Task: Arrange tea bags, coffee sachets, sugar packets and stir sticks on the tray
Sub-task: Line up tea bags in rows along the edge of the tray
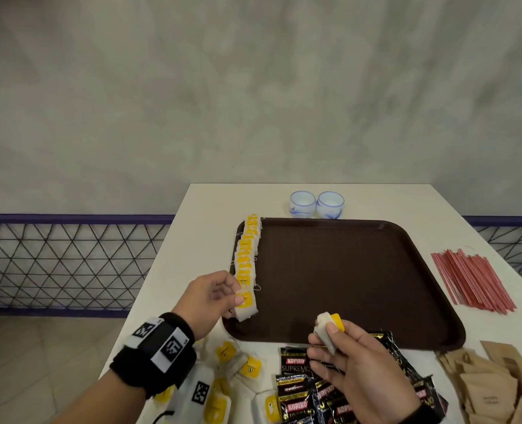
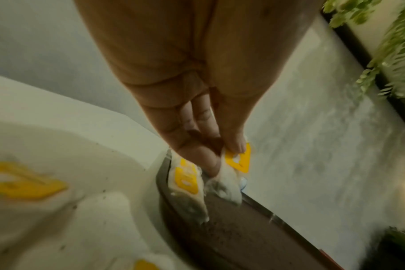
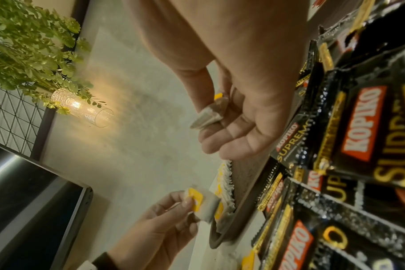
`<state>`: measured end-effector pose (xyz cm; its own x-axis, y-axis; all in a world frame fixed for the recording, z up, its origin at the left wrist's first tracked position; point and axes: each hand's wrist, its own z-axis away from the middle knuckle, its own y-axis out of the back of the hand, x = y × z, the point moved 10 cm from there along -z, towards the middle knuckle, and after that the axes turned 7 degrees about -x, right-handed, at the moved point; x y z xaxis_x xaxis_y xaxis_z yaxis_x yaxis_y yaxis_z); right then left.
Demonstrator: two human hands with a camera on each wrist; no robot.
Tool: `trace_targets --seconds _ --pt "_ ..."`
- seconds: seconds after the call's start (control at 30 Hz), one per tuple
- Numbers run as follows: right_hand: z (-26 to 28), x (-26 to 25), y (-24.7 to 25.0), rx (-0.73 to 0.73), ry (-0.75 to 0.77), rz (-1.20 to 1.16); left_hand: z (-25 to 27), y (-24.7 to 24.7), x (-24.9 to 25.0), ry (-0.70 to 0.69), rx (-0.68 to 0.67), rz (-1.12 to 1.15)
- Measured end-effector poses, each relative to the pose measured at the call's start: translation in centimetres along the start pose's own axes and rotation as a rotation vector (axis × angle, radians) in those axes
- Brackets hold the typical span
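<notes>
A brown tray [image 1: 345,280] lies on the white table. Along its left edge runs a row of yellow-tagged tea bags [image 1: 247,255]. My left hand [image 1: 214,293] pinches a tea bag [image 1: 247,304] at the near end of that row, over the tray's near left corner; the left wrist view shows thumb and fingers on this tea bag [image 2: 234,169]. My right hand [image 1: 345,356] holds another tea bag [image 1: 327,328] above the tray's near edge, and that tea bag [image 3: 208,115] appears pinched in the right wrist view. Loose tea bags [image 1: 241,362] lie near me on the left.
Black coffee sachets [image 1: 302,393] lie near the front, brown sugar packets [image 1: 498,384] at the front right, red stir sticks [image 1: 473,280] right of the tray. Two small white-and-blue cups [image 1: 316,204] stand behind the tray. A wire fence and grey wall lie beyond the table.
</notes>
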<state>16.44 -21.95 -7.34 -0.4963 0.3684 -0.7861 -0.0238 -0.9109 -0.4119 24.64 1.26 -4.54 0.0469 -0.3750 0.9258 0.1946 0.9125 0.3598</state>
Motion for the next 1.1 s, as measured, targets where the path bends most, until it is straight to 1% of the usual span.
trace_targets --seconds 0.13,0.23,0.33,0.5,0.57,0.63,0.67,0.73,0.8,0.83,0.87,1.0,1.1 --pt "-0.1 0.0 0.3 -0.002 -0.001 0.009 -0.5 -0.7 -1.9 0.066 -0.046 -0.085" --pt "-0.2 0.1 0.5 -0.008 -0.001 0.004 -1.0 -0.2 -2.3 0.085 0.008 -0.248" --pt "-0.4 0.3 0.3 -0.024 -0.004 -0.003 -1.7 -0.3 -1.2 0.058 0.036 -0.390" --pt "-0.6 0.6 -0.4 -0.068 -0.011 -0.010 -1.3 0.8 0.0 0.047 0.115 -0.518" --pt "-0.6 0.6 -0.9 -0.097 -0.020 -0.030 -0.2 1.3 1.5 -0.013 0.160 -0.505" --pt "-0.6 0.7 -1.5 -0.129 -0.032 -0.049 1.2 0.6 3.5 -0.106 0.155 -0.412" --pt "-0.6 0.6 -1.9 -0.147 -0.035 -0.048 1.9 -0.2 4.4 -0.141 0.122 -0.321" --pt "-0.5 0.7 -2.9 -0.192 -0.023 -0.016 3.6 -2.8 5.7 -0.164 -0.016 -0.126" --pt "-0.3 0.6 -4.1 -0.251 0.011 0.047 5.1 -5.9 6.3 -0.150 -0.167 -0.020" --pt "-0.1 0.6 -4.6 -0.274 0.027 0.073 5.6 -6.9 6.3 -0.141 -0.208 0.007" --pt "0.0 0.6 -5.0 -0.288 0.040 0.090 5.9 -7.5 6.0 -0.134 -0.216 0.014" --pt "0.4 0.6 -5.2 -0.309 0.065 0.177 5.9 -6.7 4.6 -0.107 -0.118 0.018" --pt "0.8 0.6 -5.1 -0.337 0.060 0.246 6.5 -7.1 4.9 -0.145 -0.171 0.027"
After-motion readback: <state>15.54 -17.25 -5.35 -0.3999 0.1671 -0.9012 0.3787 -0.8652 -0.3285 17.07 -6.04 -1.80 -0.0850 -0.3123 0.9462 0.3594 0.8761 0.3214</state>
